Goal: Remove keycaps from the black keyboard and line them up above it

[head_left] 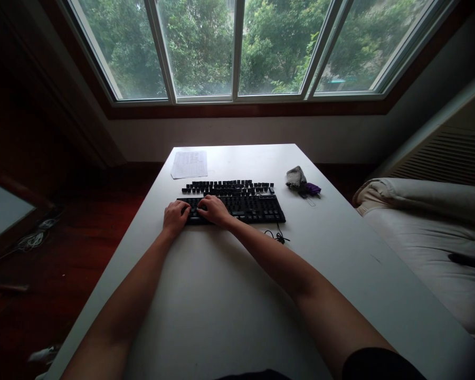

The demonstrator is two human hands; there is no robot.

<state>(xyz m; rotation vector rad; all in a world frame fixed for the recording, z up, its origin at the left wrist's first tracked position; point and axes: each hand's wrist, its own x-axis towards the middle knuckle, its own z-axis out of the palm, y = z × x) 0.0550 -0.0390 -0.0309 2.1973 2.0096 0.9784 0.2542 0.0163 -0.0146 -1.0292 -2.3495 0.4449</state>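
Hands rest on the left end of the flat black plastic keyboard (pixel 231 208) lying mid-way across the white table (pixel 221 306): left hand (pixel 175 217) loosely curled, right hand (pixel 215 209) flatter, neither gripping. Loose black keycaps (pixel 227 187) lie just behind; best pressed squarely, one at a time.

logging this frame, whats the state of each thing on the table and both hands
keyboard: flat on table, both hands on its left end
keycaps: loose, in rows behind keyboard
paper: flat, far left corner
cloth: crumpled, right of keycaps
cable: loose beside keyboard
left hand: fingers curled, on keyboard
right hand: on keyboard
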